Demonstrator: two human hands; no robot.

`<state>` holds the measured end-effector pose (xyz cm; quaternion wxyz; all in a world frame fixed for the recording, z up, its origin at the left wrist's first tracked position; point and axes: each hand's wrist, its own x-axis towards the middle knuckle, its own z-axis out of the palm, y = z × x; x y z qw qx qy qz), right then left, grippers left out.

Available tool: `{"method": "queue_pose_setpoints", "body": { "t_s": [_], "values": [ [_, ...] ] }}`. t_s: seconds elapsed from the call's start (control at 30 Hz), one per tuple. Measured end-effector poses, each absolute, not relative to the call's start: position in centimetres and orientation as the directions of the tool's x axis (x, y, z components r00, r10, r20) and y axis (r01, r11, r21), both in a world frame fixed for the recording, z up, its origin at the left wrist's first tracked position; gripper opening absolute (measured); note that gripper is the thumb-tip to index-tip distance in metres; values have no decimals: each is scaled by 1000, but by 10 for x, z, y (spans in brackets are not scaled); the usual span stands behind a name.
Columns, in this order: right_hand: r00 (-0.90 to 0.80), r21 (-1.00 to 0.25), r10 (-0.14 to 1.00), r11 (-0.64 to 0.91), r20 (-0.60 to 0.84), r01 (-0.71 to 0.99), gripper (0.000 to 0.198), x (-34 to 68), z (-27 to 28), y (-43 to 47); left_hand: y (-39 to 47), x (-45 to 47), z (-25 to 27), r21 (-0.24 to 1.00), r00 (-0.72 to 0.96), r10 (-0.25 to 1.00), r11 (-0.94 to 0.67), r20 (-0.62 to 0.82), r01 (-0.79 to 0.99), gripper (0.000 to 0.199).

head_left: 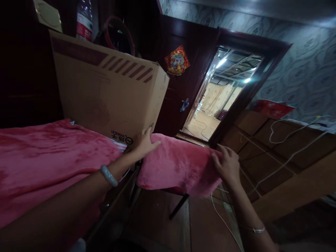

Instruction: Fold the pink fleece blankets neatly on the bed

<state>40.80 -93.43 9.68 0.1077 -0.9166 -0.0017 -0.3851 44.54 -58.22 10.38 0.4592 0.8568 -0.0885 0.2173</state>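
Observation:
A pink plush cloth (178, 164) lies folded over a low seat with dark legs. My left hand (144, 145), with a grey bangle on its wrist, is at the cloth's left edge. Its fingers are spread and it holds nothing. My right hand (228, 166) rests at the right edge of the same cloth, fingers loosely bent and apart, the thumb side touching the fabric. Another larger pink plush cloth (47, 157) is spread on a surface at the left, below my left forearm.
A big cardboard box (105, 87) stands behind the left cloth, a bottle (84, 22) near its top. A dark door (173, 87) stands beside an open doorway. At the right, a white cable (278, 161) hangs across brown boxes (280, 143); another cord (220, 217) trails over the tiled floor.

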Motion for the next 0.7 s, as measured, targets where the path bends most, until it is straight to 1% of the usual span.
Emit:
{"method": "queue_pose_setpoints", "body": {
  "t_s": [0.03,0.07,0.1,0.13,0.17,0.2,0.23,0.3,0.37,0.4,0.5,0.6,0.7],
  "values": [
    [712,-119,67,-971,699,209,59,409,102,-916,-588,444,108,606,836,-56,-663,547,-440,83],
    [717,-53,207,-945,666,323,60,412,107,-898,-596,442,110,444,768,-210,-712,604,-544,87],
    [717,1,323,-912,617,410,62,416,110,-880,-605,440,112,290,691,-369,-711,622,-641,90],
    [719,43,411,-882,561,470,65,421,111,-865,-614,439,112,169,628,-498,-687,598,-706,93],
    [728,75,465,-863,504,500,68,426,111,-851,-622,439,110,91,598,-580,-671,553,-736,96],
    [743,98,493,-856,453,508,70,431,109,-841,-630,440,106,51,605,-614,-679,506,-732,97],
    [759,115,504,-855,413,505,72,436,107,-834,-636,442,100,38,642,-608,-712,468,-701,94],
    [777,130,505,-859,377,495,71,442,102,-830,-643,447,88,30,719,-545,-788,431,-615,79],
    [757,136,524,-846,391,515,70,443,97,-838,-646,451,77,10,738,-497,-826,456,-563,66],
    [740,141,535,-837,407,528,70,442,95,-846,-646,452,73,-2,729,-489,-831,479,-556,63],
    [720,150,522,-843,458,516,67,439,89,-882,-645,452,68,-36,700,-497,-827,512,-561,67],
    [720,151,473,-872,508,466,65,436,82,-918,-643,452,72,-65,704,-519,-824,485,-563,71],
    [723,180,441,-893,533,412,67,434,77,-938,-637,453,78,-70,696,-547,-807,465,-587,77]
  ]
}}
